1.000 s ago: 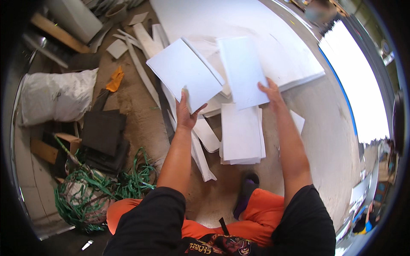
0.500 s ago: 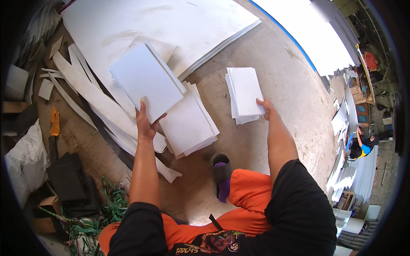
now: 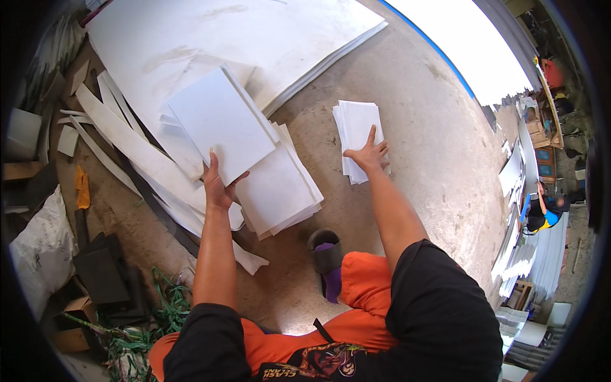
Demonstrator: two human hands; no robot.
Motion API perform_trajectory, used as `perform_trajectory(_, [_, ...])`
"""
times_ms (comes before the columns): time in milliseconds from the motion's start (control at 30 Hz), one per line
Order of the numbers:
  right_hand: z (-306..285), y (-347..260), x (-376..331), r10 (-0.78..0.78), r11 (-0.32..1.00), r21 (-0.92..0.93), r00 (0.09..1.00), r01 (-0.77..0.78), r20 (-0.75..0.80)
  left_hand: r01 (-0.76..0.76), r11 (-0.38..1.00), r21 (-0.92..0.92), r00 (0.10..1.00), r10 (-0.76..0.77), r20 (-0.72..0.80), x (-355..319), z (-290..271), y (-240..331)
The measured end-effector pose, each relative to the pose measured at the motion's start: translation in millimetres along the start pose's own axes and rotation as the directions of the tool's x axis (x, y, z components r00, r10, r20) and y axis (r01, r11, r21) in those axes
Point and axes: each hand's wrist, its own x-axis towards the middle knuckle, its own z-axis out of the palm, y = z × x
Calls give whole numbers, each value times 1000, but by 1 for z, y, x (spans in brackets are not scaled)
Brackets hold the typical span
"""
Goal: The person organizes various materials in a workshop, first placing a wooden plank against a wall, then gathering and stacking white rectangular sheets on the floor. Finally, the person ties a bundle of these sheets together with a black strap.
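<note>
My left hand (image 3: 220,186) grips the near corner of a bundle of white rectangular sheets (image 3: 221,118), thumb on one side. The bundle is tilted and overlaps a larger pile of white sheets (image 3: 280,181) on the floor. To the right, a smaller stack of white rectangular pieces (image 3: 356,120) lies with uneven edges. Over this stack my right hand (image 3: 370,156) has its fingers spread, palm down, covering its near half. Whether the palm presses on the top piece is hard to tell.
Large white sheets (image 3: 286,38) lie stacked at the far side. Long curved offcut strips (image 3: 114,121) lie on the left, with green cord (image 3: 168,299) and dark flat pieces (image 3: 102,270) nearer. My sandalled foot (image 3: 326,254) stands close to the piles. Another person (image 3: 544,213) is far right.
My right hand has gone from gripping the smaller stack's right edge to lying spread over its top. My left hand still holds its bundle, nearly unmoved.
</note>
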Motion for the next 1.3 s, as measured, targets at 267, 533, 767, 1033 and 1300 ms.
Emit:
perform_trajectory(267, [-6, -59, -11, -351, 918, 124, 917, 377, -192, 88, 991, -97, 984, -72, 162, 1, -2, -15])
perform_trajectory(533, [-3, -161, -110, -662, 494, 719, 748, 488, -53, 64, 998, 1, 998, -64, 21, -27, 26, -7])
perform_trajectory(767, [2, -148, -65, -550, 670, 550, 831, 498, -82, 69, 996, 52, 998, -70, 9, -35, 27, -15])
perform_trajectory(1033, [-37, -18, 55, 26, 739, 616, 902, 273, -432, 1, 999, 37, 1000, -1, -13, -26, 11, -8])
perform_trajectory(1300, [-22, 70, 45, 189, 908, 414, 947, -67, -261, -9, 998, 66, 1000, 11, -28, -37, -1, -9])
